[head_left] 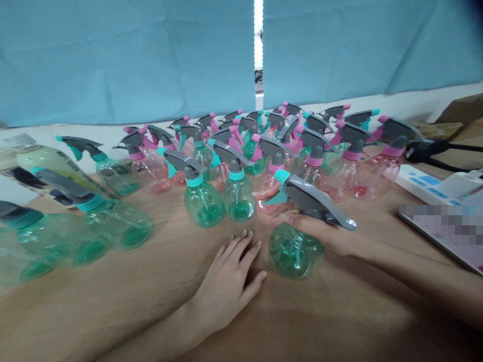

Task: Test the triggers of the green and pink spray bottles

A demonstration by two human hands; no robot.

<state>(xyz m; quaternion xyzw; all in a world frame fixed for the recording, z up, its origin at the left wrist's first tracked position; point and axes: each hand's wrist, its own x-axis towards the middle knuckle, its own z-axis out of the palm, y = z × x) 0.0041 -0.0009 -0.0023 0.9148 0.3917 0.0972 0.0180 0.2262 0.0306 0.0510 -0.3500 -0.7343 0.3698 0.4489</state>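
My right hand (320,229) is wrapped round the neck of a green spray bottle (296,251) with a grey trigger head (313,203) and teal collar; the bottle is tilted toward me, just above the brown table (151,311). Beside it, to the left, my left hand (230,279) lies flat on the table, fingers stretched out, holding nothing. Just behind my hands stand two upright green spray bottles (204,201), at the front of a crowd of several.
Several pink and green spray bottles (313,156) stand packed across the back of the table. Others lie on their sides at the left (109,221). A white power strip (437,186), a black cable and a tablet-like device (445,231) are at the right. Blue curtains hang behind.
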